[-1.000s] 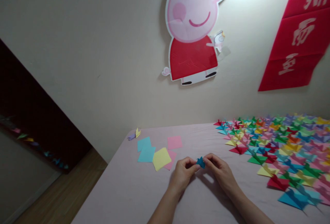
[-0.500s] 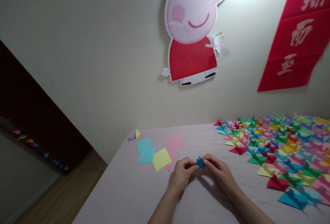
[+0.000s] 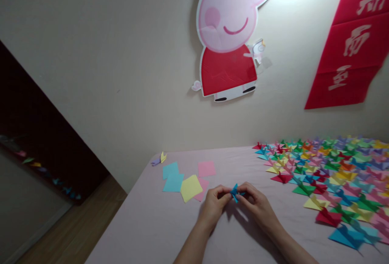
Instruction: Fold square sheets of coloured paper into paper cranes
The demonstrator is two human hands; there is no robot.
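Note:
A small blue paper crane [image 3: 235, 192] is held just above the pink cloth, between the fingertips of both hands. My left hand [image 3: 215, 205] pinches its left side with thumb and forefinger. From the right, my right hand [image 3: 257, 203] is closed on the crane's other side, thumb below and fingers above. Parts of the crane are covered by the fingertips. Left of my left hand lie square paper sheets: a yellow sheet [image 3: 191, 188] over a pink one, two light blue sheets [image 3: 173, 183] overlapping, and a separate pink sheet [image 3: 206, 169].
Many folded paper cranes [image 3: 331, 215] in mixed colours cover the right side of the pink-covered table [image 3: 136, 223]. Two small folded pieces [image 3: 159, 159] sit at the far left corner. Behind the table stands a wall with a cartoon pig cutout [image 3: 227, 69] and a red banner [image 3: 340, 61].
The blue crane has turned between my fingers and now shows more spread points. My right thumb and fingers have shifted slightly around it. The sheets and the other cranes stay put.

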